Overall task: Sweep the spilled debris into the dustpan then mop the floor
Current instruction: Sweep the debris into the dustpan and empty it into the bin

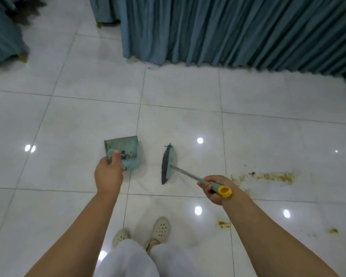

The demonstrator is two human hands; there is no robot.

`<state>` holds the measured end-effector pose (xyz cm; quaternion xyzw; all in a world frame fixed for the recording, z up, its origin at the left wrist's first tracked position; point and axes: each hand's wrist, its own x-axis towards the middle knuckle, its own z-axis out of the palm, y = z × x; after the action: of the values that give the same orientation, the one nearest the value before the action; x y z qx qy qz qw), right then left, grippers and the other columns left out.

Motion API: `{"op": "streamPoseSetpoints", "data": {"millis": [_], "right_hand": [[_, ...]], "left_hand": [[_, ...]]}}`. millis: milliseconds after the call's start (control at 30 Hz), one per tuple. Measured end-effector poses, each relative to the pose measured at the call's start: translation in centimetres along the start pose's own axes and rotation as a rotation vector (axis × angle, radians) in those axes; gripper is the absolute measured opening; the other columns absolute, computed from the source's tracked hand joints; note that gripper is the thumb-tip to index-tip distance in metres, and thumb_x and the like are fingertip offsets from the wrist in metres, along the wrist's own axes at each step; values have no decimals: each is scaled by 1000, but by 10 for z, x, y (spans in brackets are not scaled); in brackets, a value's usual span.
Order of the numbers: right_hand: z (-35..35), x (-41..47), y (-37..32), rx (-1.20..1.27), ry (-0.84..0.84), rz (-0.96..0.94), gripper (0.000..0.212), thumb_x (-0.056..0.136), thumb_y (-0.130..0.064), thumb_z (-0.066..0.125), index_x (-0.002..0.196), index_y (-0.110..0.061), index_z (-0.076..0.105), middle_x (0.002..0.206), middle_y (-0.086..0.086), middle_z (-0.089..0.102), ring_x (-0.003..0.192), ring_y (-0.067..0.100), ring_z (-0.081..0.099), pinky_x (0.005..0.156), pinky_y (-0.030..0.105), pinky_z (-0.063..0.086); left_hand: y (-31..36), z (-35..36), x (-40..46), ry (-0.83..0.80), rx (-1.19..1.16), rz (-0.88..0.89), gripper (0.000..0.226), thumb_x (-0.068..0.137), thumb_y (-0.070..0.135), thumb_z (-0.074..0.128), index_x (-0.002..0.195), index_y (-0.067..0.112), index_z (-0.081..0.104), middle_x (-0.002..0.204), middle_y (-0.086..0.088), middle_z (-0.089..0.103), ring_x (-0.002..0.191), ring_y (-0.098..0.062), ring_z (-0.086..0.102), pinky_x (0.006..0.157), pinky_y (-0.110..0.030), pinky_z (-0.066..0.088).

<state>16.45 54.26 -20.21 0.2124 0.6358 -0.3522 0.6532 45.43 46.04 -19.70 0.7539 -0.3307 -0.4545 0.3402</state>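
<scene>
Nearest to me I see the white trousers (pixel 140 258) and two pale perforated shoes (pixel 161 228) standing on the white tiled floor (pixel 68 120). Both bare forearms reach forward and down. My left hand (pixel 108 174) has its grip curled round the top of the teal dustpan handle (pixel 110 152), and the dustpan (pixel 121 151) hangs low before it with some dark bits inside. My right hand (pixel 215 188) has its grip closed round the teal handle with a yellow end cap (pixel 225 191); the metal shaft slants down to the left to the broom (pixel 167 163), whose head is just beside the dustpan, a gap of bare tile between them. The yellowish debris (pixel 276 176) lies in a streak on the floor to the right of my right hand, with two smaller spots (pixel 223 224) nearer to me. Farther away a blue-green pleated cloth (pixel 238 31) hangs down to the floor
</scene>
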Motion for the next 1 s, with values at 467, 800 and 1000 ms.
{"op": "streamPoseSetpoints", "data": {"millis": [467,800,1000], "right_hand": [[-136,-19,-9,177,61,-85,12,98,-5,39,104,4,47,77,14,51,30,9,44,31,14,42],[-82,-30,55,350,-116,79,16,96,-3,42,106,7,48,71,20,59,33,11,47,30,14,41],[-29,-10,91,384,-161,189,19,91,2,46,108,9,47,92,24,55,37,12,48,30,16,41]], "left_hand": [[35,93,-23,-310,54,76,41,90,47,53,73,9,49,55,-3,46,42,-14,39,41,-22,33],[50,101,-2,-404,140,111,43,88,51,51,78,9,51,58,-3,47,44,-16,40,41,-23,34],[52,91,17,-411,185,155,43,89,50,51,80,8,52,58,-2,48,44,-15,41,40,-23,34]]}}
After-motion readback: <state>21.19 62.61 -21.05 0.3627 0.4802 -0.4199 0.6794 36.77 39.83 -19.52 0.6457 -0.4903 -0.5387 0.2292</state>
